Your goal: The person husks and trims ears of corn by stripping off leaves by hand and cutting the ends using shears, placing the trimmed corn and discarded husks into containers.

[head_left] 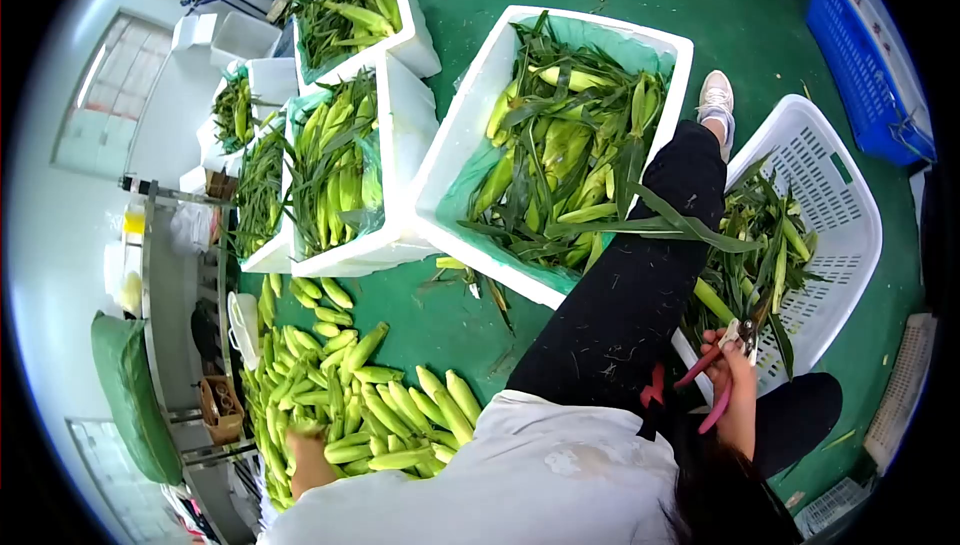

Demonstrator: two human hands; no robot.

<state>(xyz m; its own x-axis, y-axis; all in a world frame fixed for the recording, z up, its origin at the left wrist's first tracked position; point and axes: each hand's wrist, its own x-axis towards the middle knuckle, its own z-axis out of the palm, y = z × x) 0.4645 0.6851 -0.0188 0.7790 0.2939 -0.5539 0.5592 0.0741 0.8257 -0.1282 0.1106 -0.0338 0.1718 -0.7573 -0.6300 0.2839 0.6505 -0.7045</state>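
Observation:
My left hand [306,445] rests at the pile of trimmed corn cobs [390,415] on the floor at my left side. Its fingers are small and partly hidden among the cobs, so I cannot make out whether they grip one. On the other side, my right hand [738,385] is closed around red-handled pruning shears [717,409], near their metal head. It is over the near edge of a white plastic basket [850,215], which contains cut husks, leaves and stalks [760,235].
Ahead stands a large white foam box [465,110] of unhusked corn [560,145], with a long leaf across my leg. More foam boxes [405,135] of corn are at the left, near a metal shelf [150,275]. A blue crate [850,65] stands at the far right.

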